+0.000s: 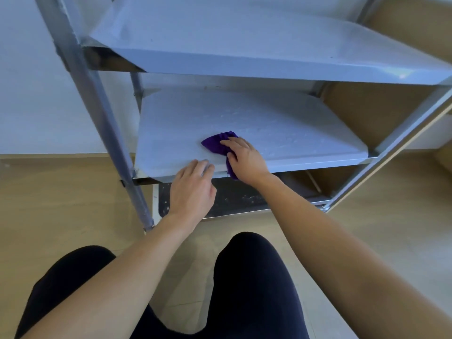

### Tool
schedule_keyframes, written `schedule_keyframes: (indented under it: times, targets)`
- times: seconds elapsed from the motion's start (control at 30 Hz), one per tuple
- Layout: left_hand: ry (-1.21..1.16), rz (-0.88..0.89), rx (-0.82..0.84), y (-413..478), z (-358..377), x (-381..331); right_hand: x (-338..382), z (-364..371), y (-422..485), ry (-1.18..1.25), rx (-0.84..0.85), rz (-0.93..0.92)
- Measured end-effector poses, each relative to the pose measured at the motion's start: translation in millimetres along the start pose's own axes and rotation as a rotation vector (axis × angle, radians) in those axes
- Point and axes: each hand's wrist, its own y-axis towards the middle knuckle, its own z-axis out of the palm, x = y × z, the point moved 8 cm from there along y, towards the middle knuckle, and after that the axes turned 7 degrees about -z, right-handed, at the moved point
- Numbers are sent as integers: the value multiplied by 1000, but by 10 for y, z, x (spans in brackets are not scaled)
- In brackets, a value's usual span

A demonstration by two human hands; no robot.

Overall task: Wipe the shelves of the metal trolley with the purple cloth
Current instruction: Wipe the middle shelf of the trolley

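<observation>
Bunching the purple cloth (216, 144) under its palm, the person's right hand (244, 159) grips it with fingers curled over the wad. It presses the cloth onto the middle shelf (281, 123) of the metal trolley (97, 113), near the front edge and left of centre. A tail of cloth hangs over that edge beneath the wrist. The left hand (193, 189) holds nothing: its fingers lie fairly straight on the shelf's front lip, just beside the cloth, apparently steadying the frame. The cloth looks soft, light and limp, so it should fold to any shape. It is probably best held as a wad under the palm, with the loose tail gathered in so it does not drag. The shelf is stiff, smooth sheet metal with pale smears or droplets toward the back, and is probably slick under the cloth. The top shelf (244, 45) overhangs and may limit reach, and the bottom shelf (234, 196) shows pale specks.
</observation>
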Motion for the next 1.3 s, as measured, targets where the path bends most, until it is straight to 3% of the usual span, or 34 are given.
schedule_keyframes:
  times: [0.23, 0.5, 0.7, 0.9, 0.97, 1.13, 1.3]
  targets:
    - [29, 128, 51, 375, 273, -569, -654, -332, -220, -26, -54, 92]
    - [45, 430, 115, 799, 531, -1022, -1302, -646, -434, -134, -107, 154]
    - [54, 431, 71, 785, 620, -1021, -1881, -890, -523, -146, -174, 224]
    - [104, 445, 77, 758, 582, -1051, -2342, -1063, -546, -187, -160, 481]
    - [115, 451, 68, 753, 576, -1055, -2152, -967, -455, -226, -103, 435]
    - [127, 478, 46, 733, 539, -1077, -1386, -562, -239, -184, -48, 66]
    - [147, 491, 46, 729, 550, -1097, -1795, -773, -322, -144, -61, 127]
